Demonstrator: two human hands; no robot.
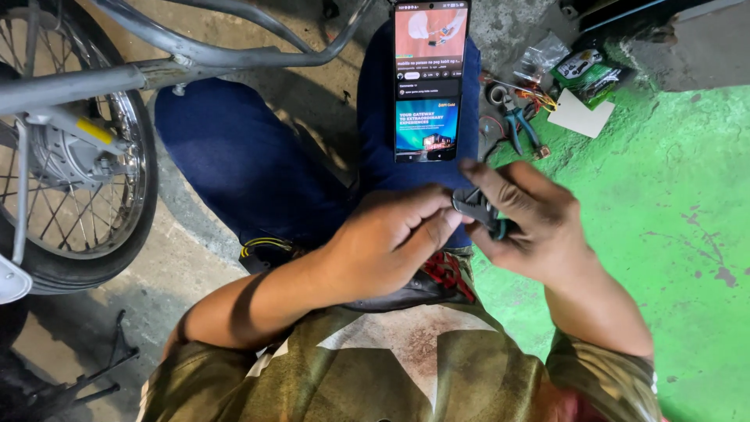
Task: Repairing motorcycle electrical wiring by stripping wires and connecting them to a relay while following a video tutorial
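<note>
The left hand (387, 238) and right hand (531, 223) are both pinching a small grey-and-teal metal cutting tool (478, 209) — keeping it close over the lap, right below the propped-up lit phone (430, 78), so both are easy to see.

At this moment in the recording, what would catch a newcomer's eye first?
The lit smartphone with a bright orange and blue screen lies on the blue-trousered right leg, top centre. Just below it, the left hand and right hand meet around a small dark tool with teal handles. A spoked motorcycle wheel fills the left edge, opposite the green-painted floor.

Phone (430, 78) on right thigh, wheel (74, 156) left, pliers (517, 125) on floor right
</note>
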